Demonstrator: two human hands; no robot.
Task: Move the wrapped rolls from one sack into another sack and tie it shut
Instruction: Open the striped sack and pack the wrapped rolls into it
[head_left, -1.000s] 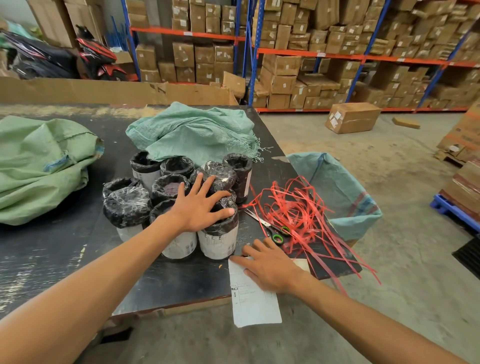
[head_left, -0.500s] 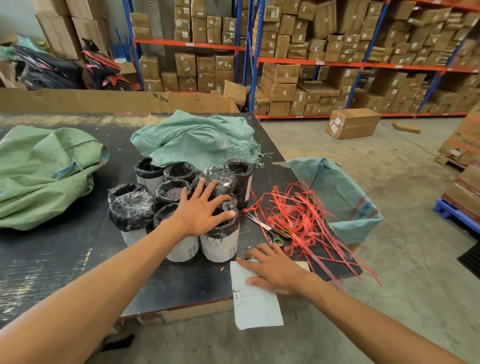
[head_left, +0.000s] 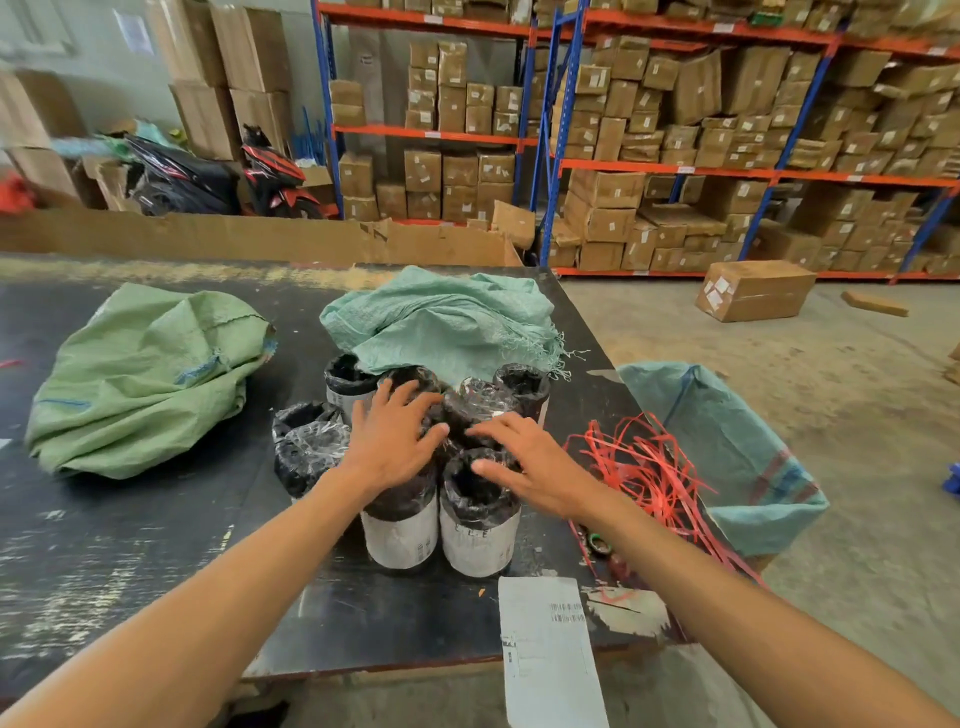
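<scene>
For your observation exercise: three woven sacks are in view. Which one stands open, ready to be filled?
The blue-green sack hanging at the table's right edge: its mouth gapes upward, while the two on the tabletop lie crumpled.

Left hand (head_left: 392, 447), right hand (head_left: 535, 470) flat atop upright wrapped rolls (head_left: 480, 525) on table (head_left: 130, 545).

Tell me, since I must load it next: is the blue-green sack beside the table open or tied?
Open. The sack hangs at the table's edge, mouth gaping, no tie visible.
</scene>
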